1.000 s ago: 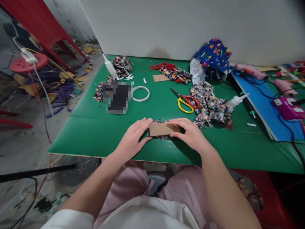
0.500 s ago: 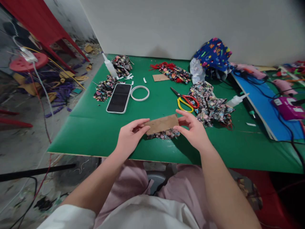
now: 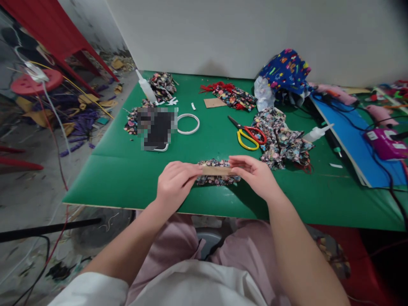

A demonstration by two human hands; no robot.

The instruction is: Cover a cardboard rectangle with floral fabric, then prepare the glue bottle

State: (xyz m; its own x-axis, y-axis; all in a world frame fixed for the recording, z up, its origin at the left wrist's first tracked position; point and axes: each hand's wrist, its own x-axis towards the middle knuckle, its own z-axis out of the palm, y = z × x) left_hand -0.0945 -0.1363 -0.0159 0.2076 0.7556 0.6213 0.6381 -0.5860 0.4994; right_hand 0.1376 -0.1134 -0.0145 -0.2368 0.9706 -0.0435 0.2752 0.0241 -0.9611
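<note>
Between my hands is a strip of brown cardboard (image 3: 217, 171), seen as a narrow band. My left hand (image 3: 175, 182) pinches its left end, and my right hand (image 3: 253, 174) grips its right end between thumb and fingers. A dark floral fabric piece (image 3: 215, 181) with frayed edges lies directly under the cardboard, showing above and below it; whether they touch I cannot tell. Beyond my right hand lie scissors (image 3: 250, 138) with one red and one yellow handle. Crumpled floral fabric (image 3: 280, 140) is to their right.
A partly pixelated phone (image 3: 161, 131) and a white tape roll (image 3: 188, 124) lie at the left. Glue bottles (image 3: 145, 88) are at both sides. Floral pieces with red threads (image 3: 234, 97) lie at the back by a cardboard piece (image 3: 214, 103). A blue folder (image 3: 353, 148) and cables occupy the right.
The cardboard has tilted from showing its broad face to a narrow band, and more of the fabric shows behind it. My left fingers have moved further over its left end.
</note>
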